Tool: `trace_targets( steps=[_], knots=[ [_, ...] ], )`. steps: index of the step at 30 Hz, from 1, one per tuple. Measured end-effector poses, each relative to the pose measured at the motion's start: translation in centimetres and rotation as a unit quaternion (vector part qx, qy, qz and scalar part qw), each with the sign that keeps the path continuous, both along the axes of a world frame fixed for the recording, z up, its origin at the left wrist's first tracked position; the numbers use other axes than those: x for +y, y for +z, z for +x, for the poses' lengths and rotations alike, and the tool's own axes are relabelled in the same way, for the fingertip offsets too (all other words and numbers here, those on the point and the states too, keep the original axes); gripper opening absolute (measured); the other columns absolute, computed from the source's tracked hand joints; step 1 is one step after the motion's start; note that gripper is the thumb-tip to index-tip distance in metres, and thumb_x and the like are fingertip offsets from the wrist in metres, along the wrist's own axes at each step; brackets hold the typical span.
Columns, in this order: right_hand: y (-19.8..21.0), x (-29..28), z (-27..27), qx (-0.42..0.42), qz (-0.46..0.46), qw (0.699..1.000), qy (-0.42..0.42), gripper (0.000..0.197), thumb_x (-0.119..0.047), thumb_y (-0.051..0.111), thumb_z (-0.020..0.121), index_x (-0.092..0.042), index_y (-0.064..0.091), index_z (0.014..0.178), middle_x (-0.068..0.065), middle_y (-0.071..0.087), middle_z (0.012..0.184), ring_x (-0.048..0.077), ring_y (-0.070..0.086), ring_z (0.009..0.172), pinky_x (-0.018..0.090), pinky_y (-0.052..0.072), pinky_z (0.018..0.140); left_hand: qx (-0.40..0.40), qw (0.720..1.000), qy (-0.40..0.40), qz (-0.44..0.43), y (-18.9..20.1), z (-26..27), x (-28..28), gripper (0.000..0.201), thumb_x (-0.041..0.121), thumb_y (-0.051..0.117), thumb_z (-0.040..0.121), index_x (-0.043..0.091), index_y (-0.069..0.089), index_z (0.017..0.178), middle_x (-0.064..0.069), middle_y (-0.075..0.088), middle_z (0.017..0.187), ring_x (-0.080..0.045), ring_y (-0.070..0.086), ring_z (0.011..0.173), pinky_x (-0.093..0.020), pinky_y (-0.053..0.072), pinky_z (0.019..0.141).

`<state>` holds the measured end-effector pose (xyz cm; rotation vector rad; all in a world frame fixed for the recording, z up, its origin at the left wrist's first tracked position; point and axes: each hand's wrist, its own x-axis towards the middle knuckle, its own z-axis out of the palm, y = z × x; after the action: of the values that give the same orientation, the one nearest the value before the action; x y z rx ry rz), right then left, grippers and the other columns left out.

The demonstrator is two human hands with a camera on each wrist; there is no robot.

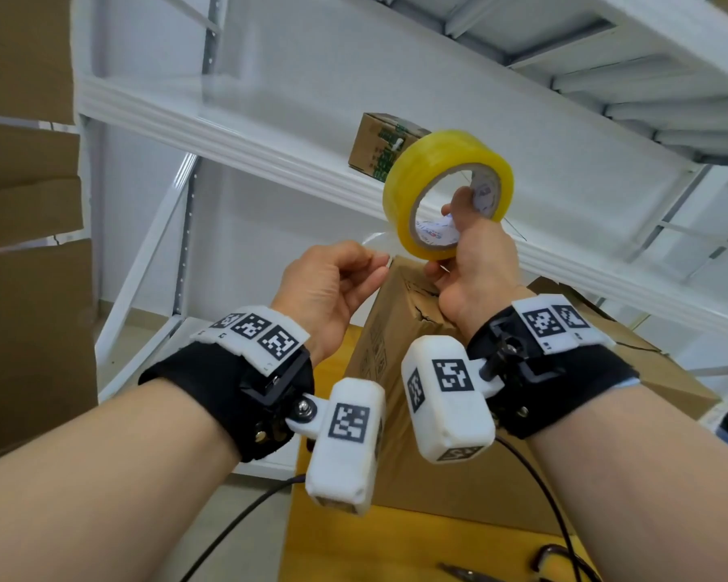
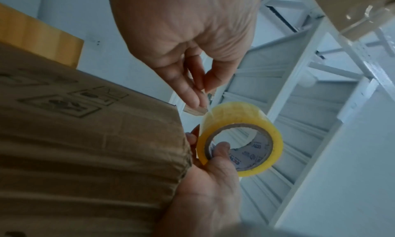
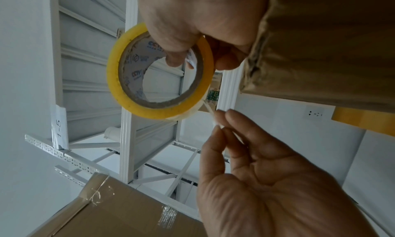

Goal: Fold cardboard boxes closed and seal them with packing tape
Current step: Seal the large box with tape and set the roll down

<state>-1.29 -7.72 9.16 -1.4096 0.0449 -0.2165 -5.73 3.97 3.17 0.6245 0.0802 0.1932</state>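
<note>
My right hand (image 1: 450, 239) holds a yellow roll of clear packing tape (image 1: 448, 191) upright, thumb through the core and fingers under the rim. To its left, my left hand (image 1: 379, 264) pinches the tape's free end (image 1: 377, 241), a short strip peeled off the roll. Both hands hover just above the top near corner of a brown cardboard box (image 1: 396, 350) that stands on the yellow table. In the left wrist view the roll (image 2: 241, 139) sits beside the box's (image 2: 85, 139) corner. The right wrist view shows the roll (image 3: 160, 75) and my left fingertips (image 3: 220, 120) holding the strip.
White metal shelving (image 1: 270, 132) rises behind, with a small green-printed carton (image 1: 375, 140) on it. Flat cardboard (image 1: 26, 203) is stacked at left. The yellow table (image 1: 396, 552) carries a metal tool (image 1: 467, 575) and cables near its front. A taped box (image 3: 117, 215) shows in the right wrist view.
</note>
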Motion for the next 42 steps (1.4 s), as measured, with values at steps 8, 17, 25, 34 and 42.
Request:
trace_targets(
  steps=[8,17,25,34,42],
  knots=[
    [0.1,0.3,0.1,-0.003,0.010,1.000,0.019,0.038,-0.045,0.066,0.094,-0.020,0.066,0.124,0.001,0.072,0.098,0.015,0.067,0.066,0.023,0.049,0.049,0.000,1.000,0.012,0.012,-0.4,-0.3,0.7,0.013,-0.008,0.062,0.081,-0.007,0.063,0.093,-0.014,0.070,0.077,-0.018,0.071,0.071,-0.024,0.060,0.068],
    [0.0,0.3,0.1,-0.003,0.010,0.999,0.035,0.036,-0.041,0.066,0.095,-0.016,0.066,0.122,0.005,0.073,0.097,0.017,0.070,0.066,0.028,0.058,0.058,-0.008,0.999,0.001,-0.038,-0.3,-0.6,0.2,0.008,-0.010,0.055,0.081,-0.004,0.057,0.086,-0.018,0.069,0.082,-0.020,0.069,0.070,-0.024,0.061,0.068],
    [-0.1,0.2,0.4,-0.003,-0.005,0.999,0.045,0.036,-0.042,0.066,0.095,-0.016,0.067,0.120,0.005,0.072,0.090,0.018,0.069,0.062,0.027,0.056,0.056,0.033,0.998,-0.031,0.034,-0.1,-1.2,1.2,0.007,0.005,0.069,0.084,0.005,0.064,0.089,-0.008,0.073,0.081,-0.016,0.072,0.075,-0.024,0.059,0.070],
    [0.2,-0.5,0.4,-0.015,0.014,0.999,0.025,0.033,-0.053,0.075,0.083,-0.020,0.068,0.080,-0.007,0.069,0.064,0.015,0.064,0.061,0.024,0.044,0.052,0.101,0.989,-0.056,0.095,0.4,-1.3,1.3,0.004,0.001,0.066,0.086,0.005,0.067,0.088,-0.004,0.074,0.074,-0.013,0.074,0.075,-0.021,0.059,0.063],
    [0.2,-0.4,-0.1,-0.014,0.013,1.000,0.009,0.038,-0.054,0.077,0.081,-0.017,0.068,0.082,0.001,0.071,0.085,0.025,0.070,0.085,0.043,0.060,0.086,0.137,0.985,-0.038,0.097,-0.3,-1.6,1.9,0.009,0.001,0.065,0.086,0.004,0.066,0.095,-0.004,0.071,0.071,-0.011,0.071,0.065,-0.018,0.053,0.052]
  ],
)
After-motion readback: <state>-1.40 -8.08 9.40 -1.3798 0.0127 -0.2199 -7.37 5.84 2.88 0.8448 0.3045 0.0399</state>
